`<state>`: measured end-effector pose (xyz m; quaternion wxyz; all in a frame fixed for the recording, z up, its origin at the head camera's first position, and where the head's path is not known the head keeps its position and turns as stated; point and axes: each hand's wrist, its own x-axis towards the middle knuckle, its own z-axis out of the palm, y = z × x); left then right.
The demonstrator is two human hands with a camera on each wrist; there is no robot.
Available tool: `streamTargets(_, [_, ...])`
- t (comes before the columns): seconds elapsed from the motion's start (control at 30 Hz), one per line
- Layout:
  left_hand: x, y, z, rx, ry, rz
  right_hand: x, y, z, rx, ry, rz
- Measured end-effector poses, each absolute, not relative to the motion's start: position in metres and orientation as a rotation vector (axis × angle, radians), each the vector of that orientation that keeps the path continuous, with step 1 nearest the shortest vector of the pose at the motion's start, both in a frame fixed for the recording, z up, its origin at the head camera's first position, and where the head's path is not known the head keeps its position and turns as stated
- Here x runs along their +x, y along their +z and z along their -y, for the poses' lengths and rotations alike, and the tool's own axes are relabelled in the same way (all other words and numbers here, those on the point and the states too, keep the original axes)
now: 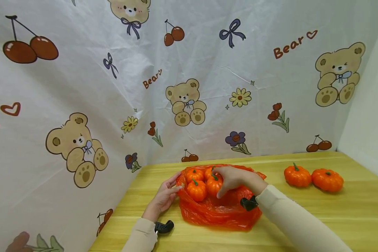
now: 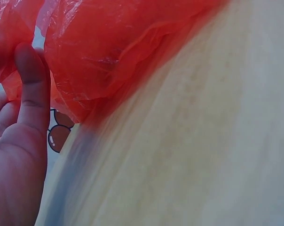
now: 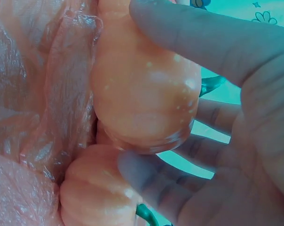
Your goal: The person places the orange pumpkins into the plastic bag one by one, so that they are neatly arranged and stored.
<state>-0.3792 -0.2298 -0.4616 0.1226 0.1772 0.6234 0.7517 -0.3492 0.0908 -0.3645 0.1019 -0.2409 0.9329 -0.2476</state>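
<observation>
A crumpled red plastic bag [image 1: 220,217] lies open on the table with several small orange pumpkins [image 1: 196,190] with green stems inside it. My left hand [image 1: 164,196] pinches the bag's left rim between thumb and fingers; in the left wrist view, the thin red film [image 2: 92,52] passes behind the thumb. Over the bag, my right hand [image 1: 232,177] grips one toy-like pumpkin [image 3: 146,94], thumb on one side and fingers on the other. Another pumpkin [image 3: 97,188] sits beside it, close to a fingertip. The bag partly hides the pumpkins' lower sides.
Two more orange pumpkins, one upright [image 1: 297,176] and one next to it [image 1: 327,180], stand at the right on the wood-grain table [image 1: 305,210]. A white sheet [image 1: 208,63] printed with bears hangs behind and to the left. A white wall [image 1: 370,129] bounds the right side.
</observation>
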Motion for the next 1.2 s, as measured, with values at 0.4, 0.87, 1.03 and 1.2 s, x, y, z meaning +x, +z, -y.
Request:
streamTargets(0.4, [-0.378,-0.461,0.229,0.488,2.199,-1.821,-0.345,-0.373,-0.089,-0.689,-0.704,-2.794])
streamTargets(0.87, [-0.378,-0.462,0.229,0.476,2.200,-1.820,-0.345,-0.376,-0.096,-0.724,-0.727,-2.822])
streamTargets(1.03, [-0.377,-0.462,0.229,0.473,2.201,-1.828,-0.344,-0.376,-0.104,-0.718,-0.828,-2.797])
streamTargets(1.2, [-0.377,-0.461,0.228,0.486,2.200,-1.825,-0.338,-0.375,-0.115,-0.756,-0.952,-2.766])
